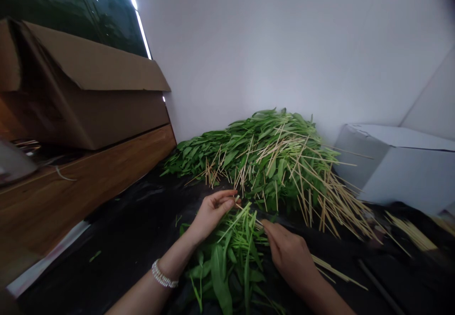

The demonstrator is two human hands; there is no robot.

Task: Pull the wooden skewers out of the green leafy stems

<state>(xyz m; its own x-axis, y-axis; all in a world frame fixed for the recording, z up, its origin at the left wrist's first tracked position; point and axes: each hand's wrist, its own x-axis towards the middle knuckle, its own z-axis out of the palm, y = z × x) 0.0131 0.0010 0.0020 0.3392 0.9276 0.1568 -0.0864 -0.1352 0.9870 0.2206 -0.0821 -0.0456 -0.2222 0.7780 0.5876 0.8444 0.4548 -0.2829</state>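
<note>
My left hand [214, 214], with a beaded bracelet [164, 275] on its wrist, is closed in a pinch at the cut end of a pale green stem. A thin stick tip shows just beside those fingertips. Below them lies a small heap of leafy green stems [222, 270], narrow-leaved like water spinach. On the heap's right side, my right hand [286, 251] is closed around thin bamboo skewers [336, 271]; their ends stick out behind the palm, while the fingers hide their middle. The stem ends lie between both hands, close to the skewers' front ends.
A large pile of leafy greens [245, 137] with many skewers [341, 206] stands against the white wall. More skewers [412, 232] lie at right, before a white box [401, 172]. An open cardboard box [106, 115] sits on a wooden ledge [106, 177] at left. Black sheeting [117, 239] covers the surface.
</note>
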